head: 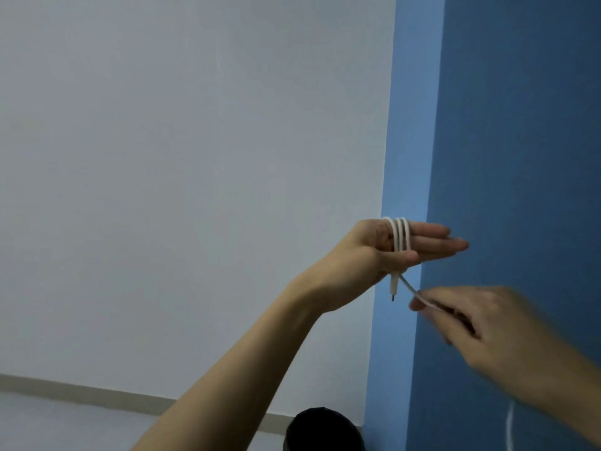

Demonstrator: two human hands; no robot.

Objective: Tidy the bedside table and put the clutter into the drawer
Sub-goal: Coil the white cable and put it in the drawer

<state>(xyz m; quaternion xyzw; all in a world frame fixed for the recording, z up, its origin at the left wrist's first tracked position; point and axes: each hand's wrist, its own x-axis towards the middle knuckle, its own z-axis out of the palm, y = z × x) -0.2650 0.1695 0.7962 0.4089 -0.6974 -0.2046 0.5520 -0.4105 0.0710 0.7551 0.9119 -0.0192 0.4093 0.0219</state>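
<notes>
A white charging cable [401, 237] is looped three times around the straight fingers of my left hand [380, 252], whose thumb presses the loops down. The cable's plug end [393, 288] hangs below that thumb. My right hand [481, 323], blurred, pinches the running strand just right of and below the left hand. The cable's loose tail [509, 428] dangles at the lower right. Both hands are raised in front of the wall; the bedside table and the drawer are out of view.
A pale grey wall [195, 157] fills the left, a blue wall [520, 125] the right. A beige skirting board [81, 392] runs along the bottom left. A dark rounded object [322, 429] sits at the bottom centre.
</notes>
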